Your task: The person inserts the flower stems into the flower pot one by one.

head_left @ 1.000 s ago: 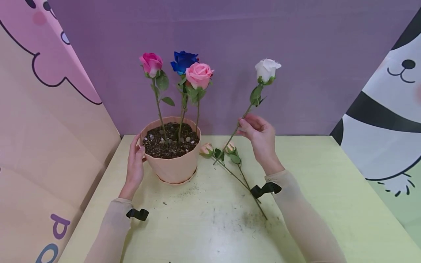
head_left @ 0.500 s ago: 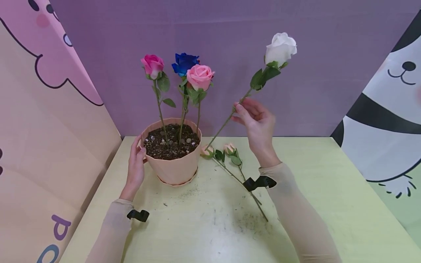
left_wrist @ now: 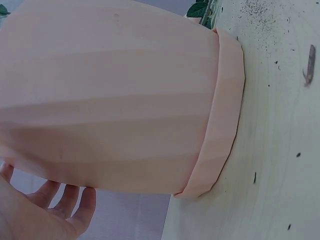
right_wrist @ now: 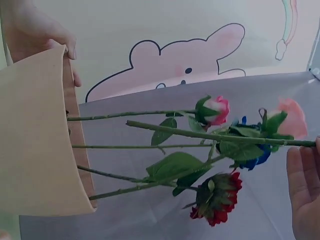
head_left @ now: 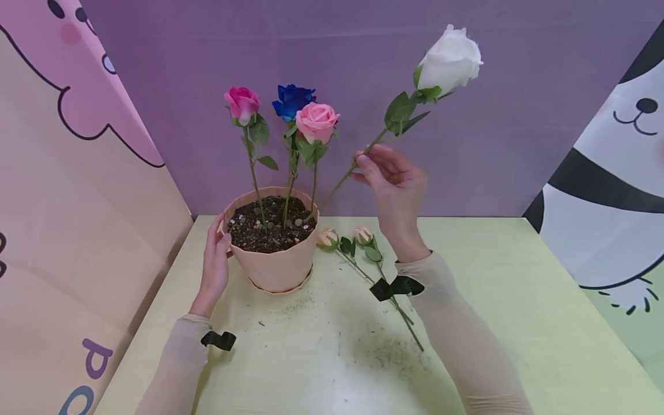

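Observation:
A white rose (head_left: 450,60) leans up to the right, its stem pinched between thumb and fingers of my right hand (head_left: 396,199). The free stem end (right_wrist: 135,124) hangs in the air above the pot's opening in the right wrist view. My left hand (head_left: 214,274) holds the left side of the peach flowerpot (head_left: 275,266) near its rim, fingers lying along the outer wall. Dark soil (head_left: 254,236) fills the pot. Standing in it are a magenta rose (head_left: 242,105), a blue rose (head_left: 293,102), a pink rose (head_left: 317,122) and a red flower (right_wrist: 217,200).
Two peach roses, one bud (head_left: 327,239) beside another bud (head_left: 362,235), lie right of the pot with stems crossing under my right wrist. Soil crumbs (head_left: 396,354) are scattered on the pale table (head_left: 519,323). A purple backdrop (head_left: 363,34) stands behind.
My right hand has moved left and upward with the white rose, bringing the stem's lower end from over the lying roses to the pot's rim. The left hand stays on the pot.

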Demonstrator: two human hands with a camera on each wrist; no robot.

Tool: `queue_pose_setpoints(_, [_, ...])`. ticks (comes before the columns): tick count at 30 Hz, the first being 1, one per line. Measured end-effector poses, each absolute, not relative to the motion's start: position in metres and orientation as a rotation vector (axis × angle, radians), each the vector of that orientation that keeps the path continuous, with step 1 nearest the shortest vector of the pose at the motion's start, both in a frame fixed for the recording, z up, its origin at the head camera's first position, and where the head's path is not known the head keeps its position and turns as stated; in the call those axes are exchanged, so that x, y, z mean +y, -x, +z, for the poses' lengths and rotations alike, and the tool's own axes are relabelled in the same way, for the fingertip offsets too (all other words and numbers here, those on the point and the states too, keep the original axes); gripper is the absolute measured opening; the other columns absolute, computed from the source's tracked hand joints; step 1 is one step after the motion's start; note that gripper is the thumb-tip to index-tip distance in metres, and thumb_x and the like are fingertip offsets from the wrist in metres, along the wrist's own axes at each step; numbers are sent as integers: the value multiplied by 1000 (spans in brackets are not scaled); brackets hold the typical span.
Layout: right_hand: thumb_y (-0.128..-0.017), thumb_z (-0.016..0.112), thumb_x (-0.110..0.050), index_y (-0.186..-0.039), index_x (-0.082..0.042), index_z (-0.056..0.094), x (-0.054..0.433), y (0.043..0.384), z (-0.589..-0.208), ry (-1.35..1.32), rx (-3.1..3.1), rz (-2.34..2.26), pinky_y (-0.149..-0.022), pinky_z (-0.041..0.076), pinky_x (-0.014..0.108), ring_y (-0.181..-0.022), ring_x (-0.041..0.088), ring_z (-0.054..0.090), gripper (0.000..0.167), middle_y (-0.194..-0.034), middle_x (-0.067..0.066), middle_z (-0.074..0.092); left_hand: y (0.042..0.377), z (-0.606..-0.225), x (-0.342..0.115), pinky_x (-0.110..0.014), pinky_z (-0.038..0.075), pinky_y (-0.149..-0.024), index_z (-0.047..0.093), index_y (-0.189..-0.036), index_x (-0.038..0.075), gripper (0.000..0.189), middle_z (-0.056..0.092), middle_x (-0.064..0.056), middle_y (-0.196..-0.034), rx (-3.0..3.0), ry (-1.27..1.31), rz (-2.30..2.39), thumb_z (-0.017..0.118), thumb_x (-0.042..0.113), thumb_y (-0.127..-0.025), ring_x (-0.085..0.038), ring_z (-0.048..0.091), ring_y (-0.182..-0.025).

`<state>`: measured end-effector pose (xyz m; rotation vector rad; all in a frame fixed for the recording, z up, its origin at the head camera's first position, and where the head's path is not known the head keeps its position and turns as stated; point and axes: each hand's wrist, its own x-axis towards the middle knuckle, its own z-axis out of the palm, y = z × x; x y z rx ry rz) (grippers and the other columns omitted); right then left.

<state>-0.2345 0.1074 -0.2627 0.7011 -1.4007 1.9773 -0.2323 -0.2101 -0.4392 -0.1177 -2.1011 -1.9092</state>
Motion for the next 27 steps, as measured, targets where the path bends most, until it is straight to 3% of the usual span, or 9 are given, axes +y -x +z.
queue_pose_setpoints(4, [-91, 71, 17, -99, 13, 75, 96, 229, -259, -761, -1441, 1837, -76, 66, 32, -84, 7, 78, 10, -94, -11, 82, 232, -438, -210, -63, 35, -120, 19, -172, 20, 61, 25, -11, -176, -2102, 113, -1904, 33, 27, -113, -35, 34, -157])
queue_pose_setpoints(6, [-90, 72, 17, -102, 20, 70, 89, 225, -258, -778, -1476, 1769, -76, 66, 31, -83, 5, 78, 12, -94, -14, 81, 232, -437, -211, -62, 35, -120, 19, -172, 21, 61, 25, -11, -175, -2104, 113, -1900, 33, 27, -113, -35, 35, -156])
queue_pose_setpoints(8, [-90, 73, 16, -103, 20, 70, 81, 220, -257, -792, -1511, 1737, -75, 66, 32, -83, 5, 77, 14, -95, -9, 82, 232, -436, -211, -62, 35, -120, 19, -172, 21, 61, 26, -11, -175, -2106, 116, -1896, 32, 27, -113, -35, 35, -156])
queue_pose_setpoints(14, [-89, 74, 16, -104, 18, 72, 49, 217, -258, -889, -1601, 1724, -75, 67, 37, -84, 1, 75, 16, -100, 34, 76, 232, -436, -212, -63, 35, -121, 18, -172, 22, 60, 24, -10, -176, -2111, 116, -1891, 31, 27, -114, -34, 35, -156])
queue_pose_setpoints(17, [-90, 75, 13, -106, 16, 73, 32, 219, -262, -946, -1667, 1716, -76, 66, 39, -84, 4, 75, 15, -101, 33, 76, 232, -438, -212, -64, 35, -120, 18, -172, 20, 61, 23, -10, -176, -2105, 118, -1898, 32, 28, -113, -36, 34, -157])
queue_pose_setpoints(23, [-95, 76, 2, -111, 7, 77, 5, 228, -276, -940, -1838, 1638, -82, 66, 35, -92, 30, 78, 17, -104, 22, 80, 232, -438, -211, -65, 33, -121, 18, -172, 21, 62, 22, -12, -176, -2110, 126, -1912, 32, 28, -113, -37, 32, -158])
queue_pose_setpoints(27, [-96, 77, -3, -115, 5, 78, -9, 234, -282, -921, -1909, 1652, -86, 64, 28, -97, 28, 78, 20, -108, 19, 81, 231, -438, -210, -62, 36, -119, 19, -172, 20, 61, 29, -17, -173, -2107, 108, -1913, 33, 27, -113, -39, 38, -153])
